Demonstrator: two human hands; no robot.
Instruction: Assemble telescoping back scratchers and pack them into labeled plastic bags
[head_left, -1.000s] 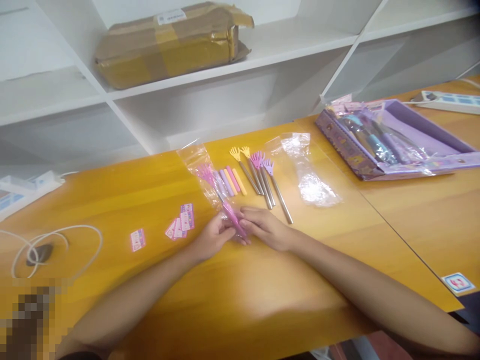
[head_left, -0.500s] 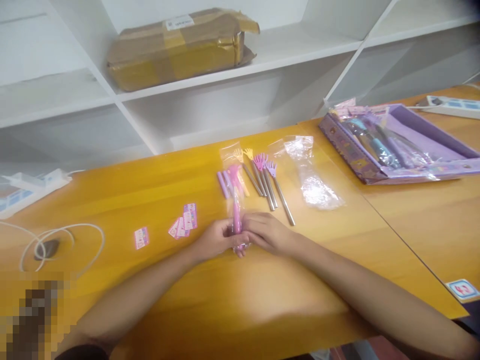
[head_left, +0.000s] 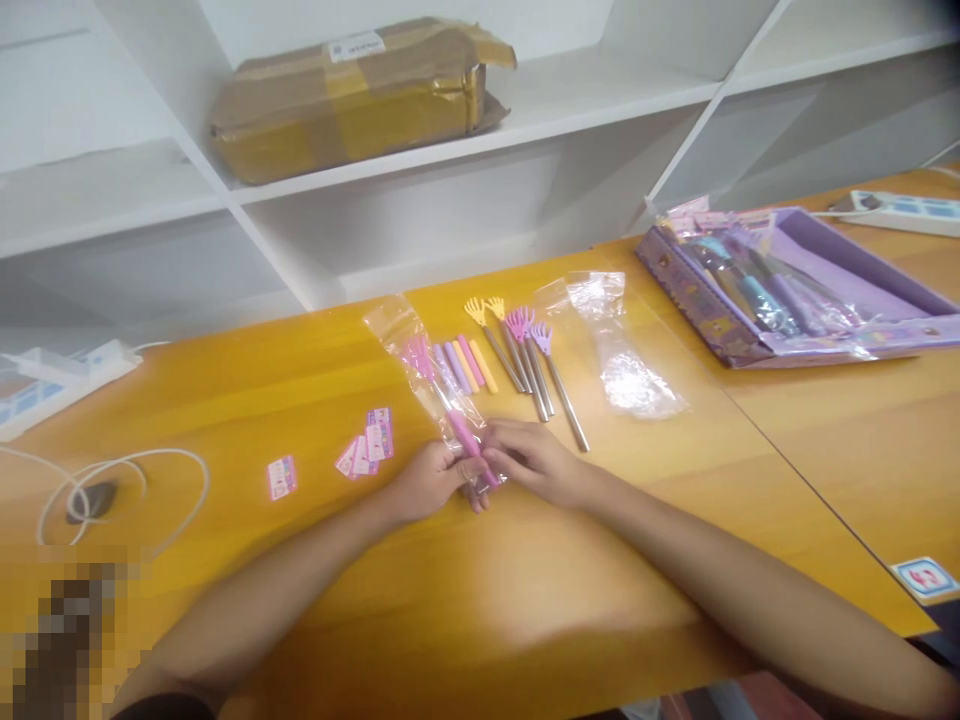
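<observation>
A pink back scratcher (head_left: 463, 432) lies inside a clear zip bag (head_left: 391, 318), its hand-shaped head pointing away to the upper left. My left hand (head_left: 439, 480) is closed round the lower handle through the plastic, thumb on top. From the right, my right hand (head_left: 534, 458) pinches the same handle and bag, its fingertips partly hidden. Just beyond my hands are several loose handle sleeves (head_left: 474, 366) in purple, pink and yellow. Beside them lie several metal-rod back scratchers (head_left: 546, 372) with yellow, magenta and lilac heads.
Small printed cards (head_left: 367, 447) lie left of my hands. Empty clear bags (head_left: 634, 365) rest to the right. Farther right stands a purple display box (head_left: 720, 318) with bagged items. Power strips (head_left: 71, 385) and a looped cable (head_left: 202, 480) sit left; a carton (head_left: 352, 105) occupies the shelf.
The bagged back scratcher has swung from nearly straight ahead to a leftward tilt. The loose sleeves and yellow heads behind it now show. Both hands stay on the handle.
</observation>
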